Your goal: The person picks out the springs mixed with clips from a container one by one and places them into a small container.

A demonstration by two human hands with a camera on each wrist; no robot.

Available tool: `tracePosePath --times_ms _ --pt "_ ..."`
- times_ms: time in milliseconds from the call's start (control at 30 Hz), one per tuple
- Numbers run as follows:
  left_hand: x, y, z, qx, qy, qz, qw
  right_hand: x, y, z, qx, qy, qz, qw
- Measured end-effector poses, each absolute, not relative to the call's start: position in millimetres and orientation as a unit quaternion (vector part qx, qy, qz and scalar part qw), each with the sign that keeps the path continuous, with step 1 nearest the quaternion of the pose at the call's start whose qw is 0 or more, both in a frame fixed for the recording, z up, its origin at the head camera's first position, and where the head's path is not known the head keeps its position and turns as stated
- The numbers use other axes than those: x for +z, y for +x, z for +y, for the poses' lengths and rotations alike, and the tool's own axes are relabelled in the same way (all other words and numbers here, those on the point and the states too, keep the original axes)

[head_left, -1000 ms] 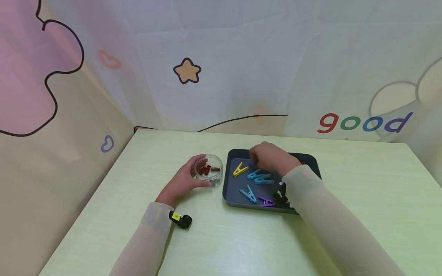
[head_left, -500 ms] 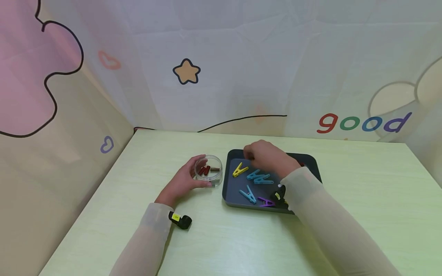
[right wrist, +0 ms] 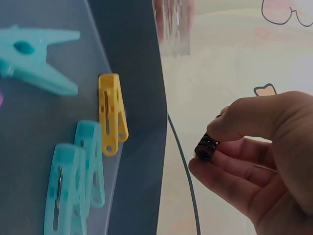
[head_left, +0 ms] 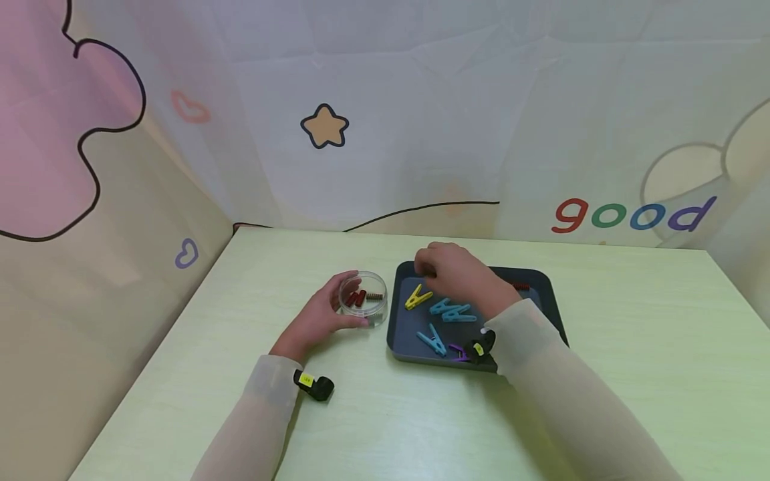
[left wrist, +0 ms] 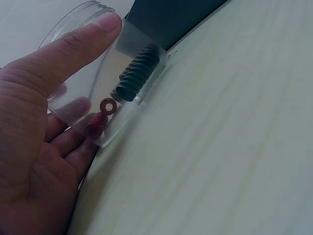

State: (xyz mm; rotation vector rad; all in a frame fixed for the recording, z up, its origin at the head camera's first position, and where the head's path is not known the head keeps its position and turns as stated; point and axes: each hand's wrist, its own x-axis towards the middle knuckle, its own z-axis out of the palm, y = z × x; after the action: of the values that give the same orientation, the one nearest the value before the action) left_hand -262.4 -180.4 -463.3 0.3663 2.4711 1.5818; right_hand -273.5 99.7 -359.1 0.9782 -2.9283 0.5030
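Observation:
My left hand [head_left: 315,319] grips a clear round jar [head_left: 375,308] at the left of the tray, thumb on the near side. Inside the jar lie red springs [left wrist: 97,126] and a dark green spring [left wrist: 140,74], with a thinner metallic spring partly behind it. Above the back left part of the dark grey tray [head_left: 392,337], my right hand [head_left: 456,272] pinches a small dark coil spring [right wrist: 206,148] between thumb and fingers. In the head view that spring is hidden by the hand.
In the tray lie a yellow clothespin [head_left: 416,298], several blue clothespins [head_left: 460,313] and a purple one [head_left: 458,353] partly behind the wrist camera [head_left: 481,347]. A red spring [head_left: 521,286] shows at the tray's back right. A printed cloth [head_left: 397,133] stands behind the table.
My right hand has moved left over the back of the tray, towards the jar. More of the red spring at the back right now shows. The left hand and jar stay put.

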Motion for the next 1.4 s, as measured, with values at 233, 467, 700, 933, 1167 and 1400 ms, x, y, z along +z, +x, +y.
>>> tracePosePath --times_ms 233,467,700,933,1167,1400 --pt "-463 -263 -180 0.535 0.125 0.831 0.09 -360 -267 94 0.194 0.306 -0.932 0.021" --pt "-464 -263 -181 0.54 0.122 0.828 0.094 -364 -263 89 0.221 0.31 -0.924 0.039" --pt "-463 -261 -181 0.546 0.127 0.823 0.093 -372 -259 81 0.27 0.314 -0.909 0.053" --pt "-461 -261 -179 0.539 0.118 0.829 0.094 -376 -256 74 0.287 0.312 -0.902 0.08" --pt "-463 -262 -180 0.538 0.117 0.829 0.097 -380 -255 71 0.308 0.307 -0.895 0.097" --pt "-465 -264 -181 0.542 0.108 0.827 0.107 -382 -253 68 0.343 0.306 -0.882 0.103"
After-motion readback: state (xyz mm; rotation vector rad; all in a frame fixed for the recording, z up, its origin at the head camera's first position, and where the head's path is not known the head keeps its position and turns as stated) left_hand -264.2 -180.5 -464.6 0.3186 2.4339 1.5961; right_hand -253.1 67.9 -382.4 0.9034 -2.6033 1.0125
